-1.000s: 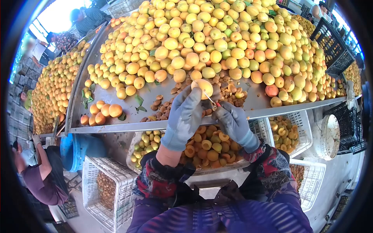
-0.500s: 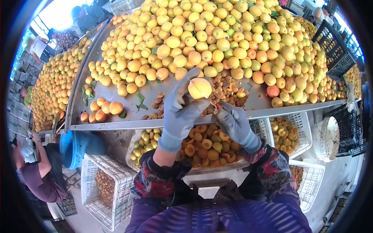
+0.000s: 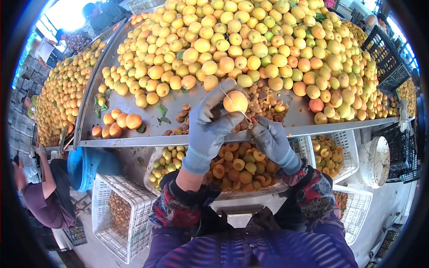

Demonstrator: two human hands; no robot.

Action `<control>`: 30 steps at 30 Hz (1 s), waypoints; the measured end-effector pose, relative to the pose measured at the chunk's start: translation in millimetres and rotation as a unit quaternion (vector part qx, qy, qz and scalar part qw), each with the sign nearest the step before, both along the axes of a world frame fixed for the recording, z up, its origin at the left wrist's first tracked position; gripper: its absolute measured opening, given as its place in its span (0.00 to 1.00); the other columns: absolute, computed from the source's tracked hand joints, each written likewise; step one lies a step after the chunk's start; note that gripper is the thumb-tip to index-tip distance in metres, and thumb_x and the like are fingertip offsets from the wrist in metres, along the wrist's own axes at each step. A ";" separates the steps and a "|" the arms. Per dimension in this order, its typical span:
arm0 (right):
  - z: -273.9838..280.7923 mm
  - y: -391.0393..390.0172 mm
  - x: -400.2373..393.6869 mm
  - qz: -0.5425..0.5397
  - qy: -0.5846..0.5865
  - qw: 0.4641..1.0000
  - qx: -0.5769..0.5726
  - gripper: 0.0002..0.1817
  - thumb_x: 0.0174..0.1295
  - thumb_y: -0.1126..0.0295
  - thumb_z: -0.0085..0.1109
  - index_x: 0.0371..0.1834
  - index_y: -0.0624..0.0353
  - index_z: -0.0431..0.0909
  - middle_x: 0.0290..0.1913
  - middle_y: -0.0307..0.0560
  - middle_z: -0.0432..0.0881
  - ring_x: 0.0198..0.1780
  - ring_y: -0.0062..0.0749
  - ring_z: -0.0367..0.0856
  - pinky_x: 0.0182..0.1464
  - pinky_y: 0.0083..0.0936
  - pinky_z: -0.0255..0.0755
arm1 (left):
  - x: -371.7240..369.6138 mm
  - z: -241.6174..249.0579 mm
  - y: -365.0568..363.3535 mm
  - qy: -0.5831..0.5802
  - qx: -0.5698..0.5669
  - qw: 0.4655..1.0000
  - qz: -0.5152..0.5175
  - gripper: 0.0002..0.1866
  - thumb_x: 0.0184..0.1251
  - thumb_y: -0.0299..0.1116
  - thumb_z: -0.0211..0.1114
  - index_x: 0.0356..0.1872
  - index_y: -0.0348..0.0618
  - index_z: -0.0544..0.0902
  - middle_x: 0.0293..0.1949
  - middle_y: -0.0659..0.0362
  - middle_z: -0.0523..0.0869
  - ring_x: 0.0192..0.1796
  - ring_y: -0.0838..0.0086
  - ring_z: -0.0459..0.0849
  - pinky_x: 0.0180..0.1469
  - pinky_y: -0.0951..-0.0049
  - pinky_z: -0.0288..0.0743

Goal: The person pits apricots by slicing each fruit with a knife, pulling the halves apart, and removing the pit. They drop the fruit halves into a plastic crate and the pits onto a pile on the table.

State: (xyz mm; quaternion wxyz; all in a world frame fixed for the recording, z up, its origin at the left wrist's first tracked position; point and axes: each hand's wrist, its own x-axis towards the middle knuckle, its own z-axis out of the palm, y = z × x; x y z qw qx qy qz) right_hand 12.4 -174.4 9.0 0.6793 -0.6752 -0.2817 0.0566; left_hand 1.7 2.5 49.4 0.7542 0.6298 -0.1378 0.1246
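A round yellow-orange apricot [image 3: 235, 102] is held in the air just above the front part of a grey sheet-metal table with a raised rim [image 3: 147, 141]. The left hand, in a grey-blue knit glove [image 3: 208, 129], grips the fruit, its thumb and fingers parted only by the fruit's width. The right hand, gloved alike [image 3: 273, 142], has its fingers curled closely around the handle end of a thin, straight metal blade with a touch of red at its base [image 3: 246, 118]; the blade lies across the fruit, and its depth in the flesh cannot be told. On the table, behind the hands, spreads a pile of brown apricot stones [image 3: 263, 100], backed by a broad heap of yellow whole apricots [image 3: 201, 45]. Toward the table's left end rest a small cluster of deep-orange apricots [image 3: 133, 121] and loose green leaves [image 3: 162, 110]. Below the table's front edge sit halved apricots [image 3: 238, 165] and, farther left, a blue plastic bucket [image 3: 105, 167]. Beyond the table's left end is a person in a purple shirt [image 3: 47, 203].
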 end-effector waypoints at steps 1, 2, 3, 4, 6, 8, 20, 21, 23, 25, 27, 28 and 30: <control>0.8 1.1 -1.1 -0.008 -0.008 1.000 0.020 0.20 0.72 0.59 0.45 0.30 0.67 0.72 0.22 0.39 0.70 0.22 0.21 0.66 0.26 0.19 0.63 | -1.0 1.4 -3.0 -0.001 0.000 1.000 0.001 0.25 0.64 0.22 0.62 0.63 0.35 0.70 0.53 0.56 0.80 0.53 0.73 0.80 0.56 0.73 0.75; 1.2 1.8 -2.2 -0.016 -0.015 0.999 0.041 0.19 0.72 0.60 0.45 0.30 0.67 0.72 0.21 0.39 0.70 0.22 0.21 0.66 0.25 0.19 0.62 | -1.6 2.2 -7.8 0.031 -0.106 0.994 -0.021 0.25 0.63 0.22 0.62 0.63 0.35 0.71 0.53 0.57 0.80 0.53 0.74 0.79 0.55 0.74 0.75; -0.2 1.4 -2.7 -0.016 -0.016 0.999 0.042 0.19 0.72 0.60 0.45 0.30 0.67 0.72 0.21 0.39 0.70 0.22 0.21 0.66 0.25 0.19 0.62 | -1.8 2.8 -10.4 0.062 -0.211 0.975 -0.043 0.24 0.63 0.22 0.63 0.62 0.35 0.71 0.53 0.57 0.80 0.54 0.74 0.79 0.55 0.74 0.75; -3.0 0.1 -2.8 -0.019 -0.003 0.999 0.035 0.18 0.71 0.61 0.45 0.30 0.67 0.72 0.21 0.39 0.70 0.21 0.21 0.66 0.24 0.19 0.62 | -0.2 0.2 -8.9 0.062 -0.210 0.975 -0.044 0.24 0.63 0.22 0.63 0.62 0.35 0.71 0.53 0.57 0.80 0.54 0.74 0.79 0.55 0.74 0.75; -4.0 -4.5 -2.1 -0.025 0.010 0.999 0.027 0.17 0.71 0.62 0.46 0.30 0.66 0.72 0.20 0.40 0.70 0.20 0.21 0.65 0.23 0.20 0.61 | 4.3 -7.9 -3.8 0.150 -0.297 0.935 -0.121 0.27 0.62 0.20 0.62 0.64 0.35 0.69 0.53 0.56 0.80 0.55 0.72 0.79 0.55 0.74 0.76; -1.7 -7.6 0.2 -0.035 -0.016 0.998 -0.047 0.15 0.70 0.64 0.47 0.31 0.65 0.73 0.18 0.41 0.68 0.19 0.22 0.65 0.23 0.21 0.61 | 0.3 1.1 -3.1 0.164 -0.313 0.924 -0.145 0.27 0.62 0.19 0.62 0.64 0.35 0.69 0.53 0.56 0.80 0.55 0.72 0.79 0.55 0.74 0.76; 0.9 -1.6 -1.3 -0.064 -0.010 0.996 -0.067 0.15 0.69 0.63 0.49 0.32 0.65 0.74 0.20 0.46 0.71 0.20 0.28 0.69 0.24 0.23 0.64 | -0.9 -3.1 -7.1 0.132 -0.235 0.962 -0.052 0.27 0.60 0.18 0.64 0.62 0.36 0.71 0.51 0.58 0.80 0.51 0.77 0.80 0.52 0.77 0.76; 1.3 -1.7 -0.7 -0.062 -0.010 0.996 -0.069 0.15 0.69 0.63 0.49 0.32 0.65 0.74 0.20 0.46 0.71 0.20 0.28 0.69 0.24 0.23 0.64 | -1.2 -2.4 -5.9 0.167 -0.274 0.944 -0.075 0.27 0.60 0.18 0.64 0.62 0.35 0.71 0.51 0.57 0.80 0.50 0.78 0.80 0.52 0.78 0.76; 1.4 -1.5 -0.2 -0.072 -0.024 0.992 -0.098 0.14 0.69 0.64 0.49 0.32 0.65 0.74 0.20 0.46 0.70 0.20 0.28 0.69 0.25 0.23 0.64 | -0.8 -7.9 -5.8 0.111 -0.186 0.976 -0.038 0.26 0.62 0.20 0.64 0.62 0.35 0.70 0.51 0.58 0.81 0.49 0.79 0.80 0.52 0.78 0.76; 2.5 0.7 1.4 -0.070 -0.034 0.992 -0.094 0.14 0.69 0.64 0.49 0.32 0.65 0.73 0.20 0.46 0.69 0.20 0.28 0.68 0.25 0.22 0.64 | -2.1 -7.3 -9.5 0.054 -0.094 0.994 -0.002 0.25 0.63 0.21 0.63 0.62 0.35 0.70 0.51 0.58 0.81 0.48 0.79 0.80 0.52 0.78 0.76; 3.9 2.1 2.1 -0.069 -0.047 0.992 -0.090 0.14 0.69 0.64 0.49 0.32 0.65 0.73 0.19 0.46 0.69 0.20 0.28 0.68 0.25 0.22 0.63 | -4.1 1.5 -15.3 0.028 -0.079 0.995 0.059 0.24 0.64 0.21 0.62 0.62 0.35 0.71 0.50 0.59 0.81 0.47 0.80 0.80 0.51 0.78 0.77; 4.0 2.5 1.2 -0.071 -0.035 0.993 -0.083 0.14 0.69 0.65 0.49 0.32 0.66 0.73 0.19 0.46 0.69 0.20 0.29 0.68 0.25 0.22 0.63 | -2.7 -0.1 -14.7 0.027 -0.078 0.995 0.059 0.24 0.64 0.21 0.62 0.62 0.35 0.71 0.50 0.59 0.81 0.47 0.80 0.80 0.51 0.78 0.77; 1.7 1.9 0.6 -0.075 -0.021 0.994 -0.075 0.14 0.69 0.65 0.49 0.32 0.66 0.73 0.19 0.47 0.68 0.20 0.29 0.68 0.25 0.22 0.63 | -0.1 -6.6 -11.6 0.124 -0.225 0.966 -0.012 0.26 0.61 0.19 0.63 0.62 0.35 0.70 0.50 0.57 0.81 0.47 0.79 0.81 0.50 0.79 0.77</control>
